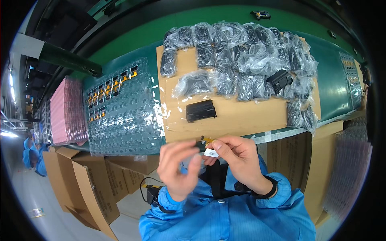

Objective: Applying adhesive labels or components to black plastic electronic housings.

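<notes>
Between the thumb and fingers of my right hand (239, 158) is a small dark electronic module with an orange flex cable (208, 140); a white printed label (210, 153) shows just below it. My left hand (179, 166) is beside the module, its fingers stretched and slightly blurred, the thumb apart from them. Whether its fingertips touch the module's dark end I cannot tell. Beyond my hands, a black plastic housing (201, 111) lies on the cardboard sheet (177, 126).
Many black units in clear plastic bags (225, 52) cover the cardboard's far part, with an unwrapped black unit (280, 81) on top. At left lies a clear blister tray (124, 128) holding several orange-cabled modules, beside stacked trays (68, 112). Open cartons (86, 184) stand below the table edge.
</notes>
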### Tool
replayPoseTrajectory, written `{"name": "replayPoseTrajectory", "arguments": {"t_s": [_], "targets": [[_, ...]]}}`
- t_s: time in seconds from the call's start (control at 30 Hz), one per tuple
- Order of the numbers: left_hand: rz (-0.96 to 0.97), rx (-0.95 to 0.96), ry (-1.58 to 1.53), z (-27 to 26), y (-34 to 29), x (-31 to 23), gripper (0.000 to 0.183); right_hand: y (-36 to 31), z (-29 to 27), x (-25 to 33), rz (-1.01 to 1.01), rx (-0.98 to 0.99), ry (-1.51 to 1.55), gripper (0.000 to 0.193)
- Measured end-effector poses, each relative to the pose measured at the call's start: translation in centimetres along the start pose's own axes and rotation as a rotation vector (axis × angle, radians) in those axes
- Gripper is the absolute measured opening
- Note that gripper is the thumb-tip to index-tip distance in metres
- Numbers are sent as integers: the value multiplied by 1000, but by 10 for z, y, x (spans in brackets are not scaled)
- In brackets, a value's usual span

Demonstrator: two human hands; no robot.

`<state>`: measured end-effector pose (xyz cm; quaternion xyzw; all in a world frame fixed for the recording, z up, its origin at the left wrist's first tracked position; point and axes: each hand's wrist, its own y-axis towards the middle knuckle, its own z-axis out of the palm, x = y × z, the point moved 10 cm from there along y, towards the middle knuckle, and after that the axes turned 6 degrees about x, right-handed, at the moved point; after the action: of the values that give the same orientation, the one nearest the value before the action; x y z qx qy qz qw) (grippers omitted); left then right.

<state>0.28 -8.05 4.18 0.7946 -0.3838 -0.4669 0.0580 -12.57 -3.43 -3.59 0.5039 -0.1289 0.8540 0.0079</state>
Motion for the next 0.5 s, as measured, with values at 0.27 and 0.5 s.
{"name": "replayPoseTrajectory", "arguments": {"t_s": [0.27, 0.5], "targets": [[-314, -77, -286, 7, -14, 32, 15, -1, 11, 4, -44, 52, -41, 17], [-430, -11, -440, 8, -22, 41, 16, 3, 11, 14, -118, 41, -118, 14]]}}
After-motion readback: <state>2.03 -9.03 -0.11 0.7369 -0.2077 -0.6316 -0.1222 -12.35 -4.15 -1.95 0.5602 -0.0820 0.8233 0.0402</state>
